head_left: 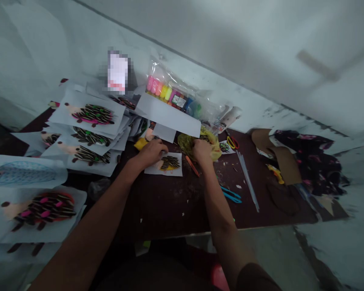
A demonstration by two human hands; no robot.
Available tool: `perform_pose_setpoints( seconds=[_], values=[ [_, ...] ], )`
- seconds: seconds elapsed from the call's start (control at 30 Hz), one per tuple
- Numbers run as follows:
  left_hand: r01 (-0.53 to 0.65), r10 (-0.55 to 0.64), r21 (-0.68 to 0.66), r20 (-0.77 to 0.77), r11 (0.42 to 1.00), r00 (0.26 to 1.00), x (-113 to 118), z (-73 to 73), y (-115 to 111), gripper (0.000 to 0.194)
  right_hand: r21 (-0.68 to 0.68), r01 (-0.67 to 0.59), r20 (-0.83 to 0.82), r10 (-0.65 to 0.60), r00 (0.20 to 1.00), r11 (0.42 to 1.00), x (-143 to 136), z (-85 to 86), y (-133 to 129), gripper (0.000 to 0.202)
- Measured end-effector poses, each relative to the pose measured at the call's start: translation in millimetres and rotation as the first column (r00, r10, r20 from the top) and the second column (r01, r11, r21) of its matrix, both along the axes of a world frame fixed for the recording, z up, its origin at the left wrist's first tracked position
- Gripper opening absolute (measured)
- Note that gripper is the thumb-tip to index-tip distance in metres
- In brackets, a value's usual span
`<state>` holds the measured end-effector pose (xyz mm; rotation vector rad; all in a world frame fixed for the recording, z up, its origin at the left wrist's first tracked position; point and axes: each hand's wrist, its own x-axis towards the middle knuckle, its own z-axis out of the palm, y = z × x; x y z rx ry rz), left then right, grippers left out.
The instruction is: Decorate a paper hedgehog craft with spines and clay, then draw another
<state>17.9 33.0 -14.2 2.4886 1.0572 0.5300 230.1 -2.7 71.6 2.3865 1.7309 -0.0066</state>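
Observation:
A small white sheet (177, 171) lies on the dark table, with a hedgehog picture (170, 162) on it made of striped seed-like spines over a yellow body. My left hand (153, 152) rests at the sheet's upper left corner, its fingers bent and spread over the paper. Behind the sheet sits a crumpled yellow-green plastic bag (185, 142). My right hand (202, 151) reaches into its opening, and the fingertips are hidden there. An orange pen-like tool (192, 165) lies between the sheet and my right wrist.
Stacked hedgehog pictures (94, 115) cover the left side. At the back are a clear bag of colourful bottles (170, 96) and white paper (170, 114). To the right lie scissors (232, 142), clear glue sticks (248, 181), a blue tool (231, 195), cardboard (286, 165) and dark patterned cloth (315, 161).

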Motion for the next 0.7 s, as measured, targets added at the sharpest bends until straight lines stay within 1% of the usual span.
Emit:
perform_pose_setpoints(
  seconds=[0.1, 0.27, 0.33, 0.4, 0.43, 0.47, 0.5, 0.53, 0.6, 0.63, 0.7],
  values=[
    [-0.001, 0.001, 0.004, 0.003, 1.0, 1.0, 0.1, 0.1, -0.3, 0.034, 0.069, 0.012, 0.005, -0.013, 1.0, 0.998, 0.8, -0.3, -4.2, 0.039],
    [-0.001, 0.001, 0.0, 0.004, 1.0, 1.0, 0.2, 1.4, -0.4, 0.036, 0.266, -0.01, -0.048, 0.024, 0.999, 0.964, 11.0, 1.4, -13.4, 0.036],
    [-0.002, 0.002, 0.001, 0.004, 1.0, 1.0, 0.3, 2.0, -0.5, 0.035, 0.365, -0.044, -0.077, 0.077, 0.994, 0.93, 16.7, 3.2, -18.3, 0.034],
    [-0.005, 0.005, -0.006, -0.002, 1.0, 1.0, 0.3, 3.3, -0.9, 0.034, 0.477, -0.081, -0.099, 0.145, 0.984, 0.875, 20.4, 5.3, -26.5, 0.034],
    [-0.006, 0.006, -0.013, -0.007, 1.0, 1.0, 0.3, 4.2, -1.1, 0.034, 0.519, -0.089, -0.114, 0.171, 0.979, 0.85, 20.7, 6.1, -32.1, 0.034],
    [-0.007, 0.006, -0.018, -0.012, 1.0, 1.0, 0.2, 5.2, -1.4, 0.035, 0.538, -0.089, -0.136, 0.191, 0.972, 0.838, 19.8, 6.6, -38.7, 0.034],
    [-0.005, 0.005, -0.022, -0.014, 1.0, 1.0, 0.1, 6.2, -1.6, 0.035, 0.538, -0.068, -0.171, 0.188, 0.967, 0.84, 17.5, 6.5, -46.0, 0.035],
    [-0.003, 0.002, -0.024, -0.014, 1.0, 1.0, 0.0, 7.2, -1.9, 0.035, 0.494, -0.06, -0.213, 0.188, 0.959, 0.868, 14.0, 5.8, -53.7, 0.034],
    [0.002, -0.002, -0.025, -0.013, 1.0, 1.0, -0.3, 8.5, -2.5, 0.035, 0.326, -0.061, -0.284, 0.159, 0.946, 0.943, 4.4, 2.2, -68.2, 0.028],
    [0.001, -0.001, -0.023, -0.012, 1.0, 1.0, -0.5, 8.7, -2.7, 0.036, 0.254, -0.065, -0.29, 0.14, 0.947, 0.965, -0.7, -0.4, -74.4, 0.027],
    [-0.005, 0.005, -0.017, -0.008, 1.0, 1.0, -0.7, 8.1, -3.1, 0.036, 0.143, -0.059, -0.262, 0.096, 0.96, 0.988, -9.3, -6.3, -83.4, 0.026]
  ],
)
